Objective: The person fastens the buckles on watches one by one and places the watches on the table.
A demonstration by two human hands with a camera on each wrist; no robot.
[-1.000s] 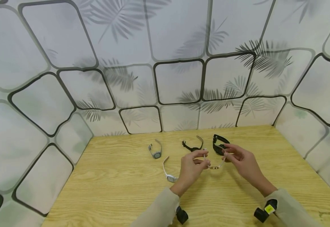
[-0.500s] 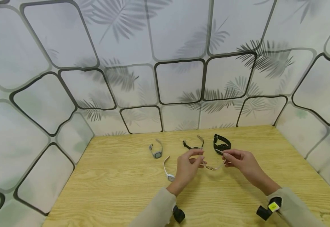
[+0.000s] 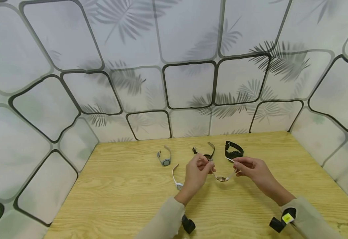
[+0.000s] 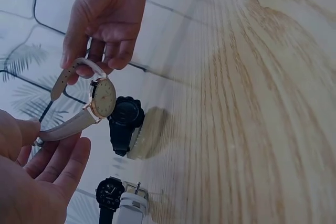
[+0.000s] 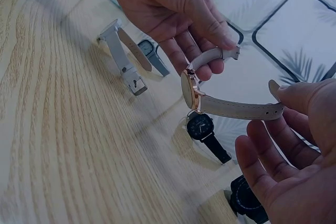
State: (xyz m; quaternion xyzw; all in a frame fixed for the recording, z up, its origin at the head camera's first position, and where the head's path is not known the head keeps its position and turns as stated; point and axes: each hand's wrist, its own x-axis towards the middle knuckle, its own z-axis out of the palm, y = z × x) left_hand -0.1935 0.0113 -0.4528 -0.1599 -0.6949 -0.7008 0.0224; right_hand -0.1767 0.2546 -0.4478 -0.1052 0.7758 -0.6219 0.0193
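Observation:
A wristwatch (image 3: 221, 179) with a pale strap and a rose-gold case (image 5: 195, 98) hangs between my two hands, its strap undone and bowed into a U. My left hand (image 3: 195, 174) pinches the buckle end of the strap between thumb and fingers. Pinched in my right hand (image 3: 254, 170) is the other end, the one with the holes; its tip (image 5: 274, 89) sticks out past the thumb. The pale dial (image 4: 105, 98) shows in the left wrist view, held above the wooden table (image 3: 126, 205).
Behind the hands lie a slim black watch (image 3: 211, 151) and a chunky black watch (image 3: 234, 154). To the left are a grey watch (image 3: 166, 162) and a white watch (image 3: 179, 186), the latter partly covered by my left hand. A patterned backdrop (image 3: 189, 86) encloses the table.
My left hand has shifted a little left and my right hand slightly right and down, so the strap ends are farther apart. The watch case has moved slightly left and lower.

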